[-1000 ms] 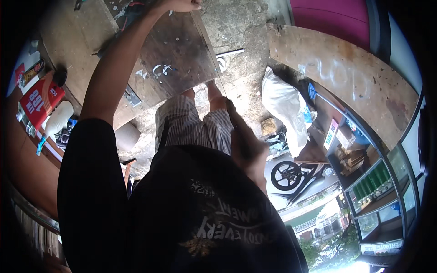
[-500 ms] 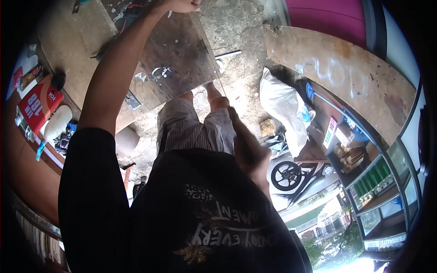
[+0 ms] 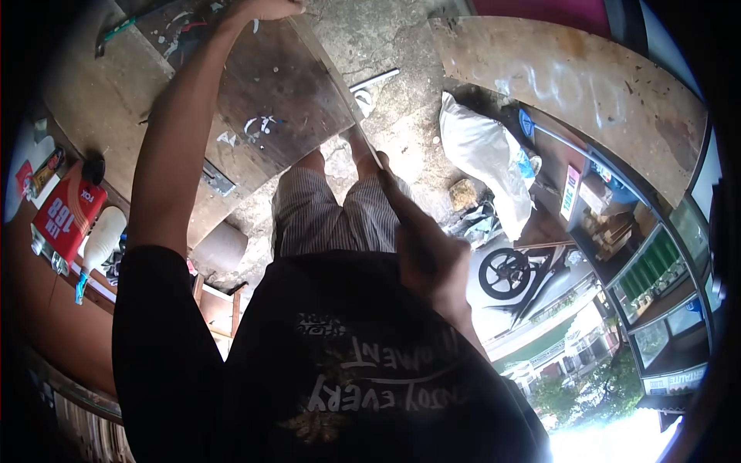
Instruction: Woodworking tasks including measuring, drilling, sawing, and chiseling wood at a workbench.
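Observation:
My left hand (image 3: 275, 9) is at the top, fingers curled at the far edge of a dark wooden board (image 3: 282, 85). My right hand (image 3: 438, 262), low and right of centre, is closed on a long thin tool (image 3: 399, 199) that looks like a hand saw, reaching up toward the board's right edge. The board lies on a worktable (image 3: 131, 92) with white scraps (image 3: 262, 125) and a metal fitting (image 3: 218, 176) on it. My feet and striped shorts show below the board.
At left stand a red can (image 3: 68, 212) and a white bottle (image 3: 104, 235). At right are a white sack (image 3: 478, 162), a long plywood board (image 3: 563, 77), glass-fronted shelving (image 3: 648, 270) and a black wheel (image 3: 504, 273). A cylinder (image 3: 220, 247) sits below the worktable.
The view has shifted slightly, and my left hand now shows higher and further left. My right hand and the tool appear a little further right, still gripped.

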Demonstrator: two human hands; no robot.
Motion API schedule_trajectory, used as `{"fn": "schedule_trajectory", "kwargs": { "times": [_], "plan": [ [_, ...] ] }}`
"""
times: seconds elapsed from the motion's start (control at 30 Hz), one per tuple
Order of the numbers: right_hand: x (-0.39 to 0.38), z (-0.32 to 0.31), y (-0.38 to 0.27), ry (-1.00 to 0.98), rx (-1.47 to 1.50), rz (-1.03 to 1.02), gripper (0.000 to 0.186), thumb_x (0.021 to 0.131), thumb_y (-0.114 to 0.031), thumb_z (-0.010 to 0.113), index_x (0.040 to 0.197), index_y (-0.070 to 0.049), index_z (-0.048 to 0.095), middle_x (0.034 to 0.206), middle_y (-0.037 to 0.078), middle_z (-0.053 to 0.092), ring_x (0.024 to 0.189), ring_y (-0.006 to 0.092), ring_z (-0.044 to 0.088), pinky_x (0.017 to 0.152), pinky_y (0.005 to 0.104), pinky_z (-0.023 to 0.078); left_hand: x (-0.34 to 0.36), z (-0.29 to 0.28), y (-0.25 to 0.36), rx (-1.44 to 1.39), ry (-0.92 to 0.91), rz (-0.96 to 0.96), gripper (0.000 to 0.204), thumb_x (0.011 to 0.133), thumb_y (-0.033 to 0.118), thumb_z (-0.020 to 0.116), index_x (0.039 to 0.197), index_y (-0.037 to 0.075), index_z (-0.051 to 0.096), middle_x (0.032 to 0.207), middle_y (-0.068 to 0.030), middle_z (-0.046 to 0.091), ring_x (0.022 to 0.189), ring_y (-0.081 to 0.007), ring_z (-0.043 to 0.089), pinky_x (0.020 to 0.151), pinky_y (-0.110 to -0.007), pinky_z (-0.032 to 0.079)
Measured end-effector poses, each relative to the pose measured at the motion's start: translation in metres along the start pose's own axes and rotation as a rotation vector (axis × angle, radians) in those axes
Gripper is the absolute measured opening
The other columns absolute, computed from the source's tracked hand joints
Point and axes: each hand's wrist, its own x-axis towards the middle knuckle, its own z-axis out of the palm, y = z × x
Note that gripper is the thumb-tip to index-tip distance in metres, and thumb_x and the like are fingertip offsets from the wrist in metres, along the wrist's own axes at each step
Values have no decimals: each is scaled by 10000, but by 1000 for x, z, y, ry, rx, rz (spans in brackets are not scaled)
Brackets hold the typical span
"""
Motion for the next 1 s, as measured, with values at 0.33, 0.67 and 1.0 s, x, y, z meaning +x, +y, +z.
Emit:
{"fn": "schedule_trajectory", "kwargs": {
  "times": [0.33, 0.67, 1.0],
  "plan": [
    [133, 76, 56, -54, 124, -140, 495, 893, 6, 667, 1378, -91, 654, 811, 152, 756, 788, 129, 740, 656, 305, 554, 1, 4, 15, 97, -17, 3, 221, 932, 249, 635, 1008, 45, 678, 891, -152, 643, 827, -279, 608, 771, -462, 480],
    [128, 84, 78, -110, 171, -245, 828, 830, -194, 865, 1523, -15, 448, 799, 124, 714, 663, 151, 648, 645, 311, 532, -79, 42, 89, 89, 1059, 35, 276, 911, 277, 731, 1080, 72, 657, 1076, -148, 674, 1003, -383, 635, 895, -442, 506],
    [41, 47, 79, 21, 187, -338, 380, 950, -141, 696, 1289, 20, 641, 857, 294, 706, 754, 349, 759, 606, 401, 548, -241, 151, 309, -581, 1158, -228, 263, 1011, 218, 634, 1188, 23, 638, 1127, -175, 638, 1015, -309, 655, 862, -381, 514]
  ]
}}
